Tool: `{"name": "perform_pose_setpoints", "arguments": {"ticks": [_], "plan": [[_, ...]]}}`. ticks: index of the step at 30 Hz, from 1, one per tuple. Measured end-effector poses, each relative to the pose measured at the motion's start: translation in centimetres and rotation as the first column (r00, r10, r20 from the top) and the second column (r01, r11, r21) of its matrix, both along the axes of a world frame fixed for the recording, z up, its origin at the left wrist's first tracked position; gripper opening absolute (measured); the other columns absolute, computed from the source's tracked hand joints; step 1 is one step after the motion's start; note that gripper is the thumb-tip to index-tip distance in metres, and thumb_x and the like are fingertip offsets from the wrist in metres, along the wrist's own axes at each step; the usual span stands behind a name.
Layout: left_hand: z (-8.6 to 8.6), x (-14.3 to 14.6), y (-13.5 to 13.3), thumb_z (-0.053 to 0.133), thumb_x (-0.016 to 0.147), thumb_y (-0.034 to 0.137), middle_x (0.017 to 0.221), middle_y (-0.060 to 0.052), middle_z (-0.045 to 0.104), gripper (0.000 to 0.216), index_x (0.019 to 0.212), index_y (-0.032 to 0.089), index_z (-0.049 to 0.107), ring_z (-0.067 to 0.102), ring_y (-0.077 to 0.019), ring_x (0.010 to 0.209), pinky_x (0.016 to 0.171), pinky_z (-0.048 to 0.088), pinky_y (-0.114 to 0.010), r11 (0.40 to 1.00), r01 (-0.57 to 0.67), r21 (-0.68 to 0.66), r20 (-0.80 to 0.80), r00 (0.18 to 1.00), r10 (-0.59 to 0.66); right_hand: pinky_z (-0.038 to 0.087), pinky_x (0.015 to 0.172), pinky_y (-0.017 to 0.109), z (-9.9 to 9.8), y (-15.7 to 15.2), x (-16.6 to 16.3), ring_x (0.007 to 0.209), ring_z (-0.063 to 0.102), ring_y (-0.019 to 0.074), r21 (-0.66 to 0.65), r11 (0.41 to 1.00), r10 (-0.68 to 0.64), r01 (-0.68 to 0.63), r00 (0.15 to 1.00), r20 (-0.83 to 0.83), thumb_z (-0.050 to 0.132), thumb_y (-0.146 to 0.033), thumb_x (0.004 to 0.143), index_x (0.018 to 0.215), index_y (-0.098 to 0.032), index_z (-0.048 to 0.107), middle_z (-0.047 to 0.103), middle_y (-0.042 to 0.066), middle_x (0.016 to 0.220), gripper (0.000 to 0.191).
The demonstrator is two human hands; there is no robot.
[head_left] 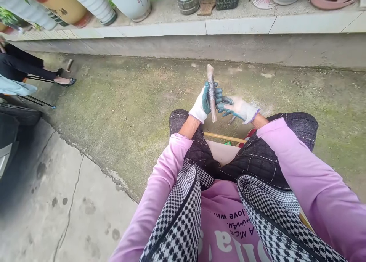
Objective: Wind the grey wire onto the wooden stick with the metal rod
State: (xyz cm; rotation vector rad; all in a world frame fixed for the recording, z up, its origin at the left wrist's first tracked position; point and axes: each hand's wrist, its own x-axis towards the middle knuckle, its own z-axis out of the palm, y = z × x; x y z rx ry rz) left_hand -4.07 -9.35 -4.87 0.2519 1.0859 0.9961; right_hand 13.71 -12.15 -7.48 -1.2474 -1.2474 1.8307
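Observation:
My left hand (205,101), in a white glove with a dark green coated palm, is closed around a short wooden stick (211,79). The stick stands nearly upright in the picture, and its middle has a dark, rough band that looks like wound wire or cord. Close on its right is my right hand (236,108), gloved the same way and slightly blurred. Its fingers are stretched out and apart, pointing towards the stick, and nothing shows in them. Just below that hand pokes a small grey stick-like end (231,120); I cannot tell whether it is touched.
Between my knees are a thin yellow rod (223,136) and a pale surface (225,151). Ahead runs a tiled ledge (237,26) bearing several flowerpots (128,2). At the left sits another person (25,61), near a dark tyre-like object (23,114). Mossy concrete (122,98) surrounds me.

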Motion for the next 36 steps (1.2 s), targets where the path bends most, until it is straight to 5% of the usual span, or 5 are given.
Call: {"name": "perform_pose_setpoints", "arguments": {"ticks": [8,19,24,30,36], "plan": [[-0.4,0.4,-0.5,0.091,0.119,0.076,0.128,-0.012,0.096,0.063,0.153,0.023,0.088,0.096,-0.0308,0.130,0.107,0.077,-0.035,0.998,-0.049,0.048,-0.010,0.999,0.049,0.074,0.073,0.033,-0.2,-0.1,-1.0,0.076,0.080,0.0230,-0.167,0.985,0.057,-0.052,0.998,0.027,0.117,-0.033,0.090,0.086,-0.025,0.077,0.084,0.004,0.081,0.042],[-2.7,-0.6,-0.1,0.091,0.114,0.020,0.110,-0.006,0.093,0.007,0.120,0.016,0.091,0.088,-0.0145,0.094,0.104,0.068,-0.025,0.998,-0.043,0.043,-0.037,0.998,0.045,0.055,0.048,0.026,1.3,-1.2,2.9,0.053,0.060,0.0145,-0.143,0.984,0.093,-0.108,0.990,-0.108,0.113,-0.065,0.097,0.119,-0.020,0.089,0.073,-0.001,0.072,0.055],[-2.3,-0.2,-0.8,0.099,0.115,0.045,0.118,-0.011,0.095,0.029,0.120,0.018,0.089,0.094,-0.0253,0.112,0.098,0.068,-0.030,0.994,0.096,0.047,0.012,0.995,-0.097,0.043,0.041,0.023,1.9,-1.4,3.0,0.048,0.052,0.0123,-0.173,0.973,0.127,-0.153,0.980,-0.152,0.117,-0.070,0.090,0.109,-0.022,0.080,0.065,-0.004,0.068,0.063],[-0.8,0.4,-1.3,0.095,0.113,0.081,0.080,0.001,0.080,0.062,0.109,0.021,0.081,0.077,-0.0134,0.065,0.065,0.055,-0.019,0.970,0.240,-0.024,-0.116,0.964,-0.241,0.046,0.043,0.025,2.8,-1.0,3.6,0.050,0.053,0.0123,-0.126,0.989,0.062,-0.071,0.995,-0.077,0.119,-0.067,0.087,0.094,-0.026,0.067,0.066,-0.002,0.069,0.067],[-1.1,0.1,-1.6,0.091,0.115,0.084,0.060,0.003,0.062,0.073,0.084,0.022,0.067,0.056,-0.0093,0.047,0.051,0.037,-0.019,0.964,0.265,0.021,-0.304,0.920,-0.247,0.047,0.045,0.027,2.2,-0.3,3.7,0.051,0.057,0.0148,-0.089,0.996,-0.021,0.024,0.999,0.043,0.117,-0.052,0.090,0.111,-0.020,0.083,0.070,-0.001,0.068,0.051]]}}
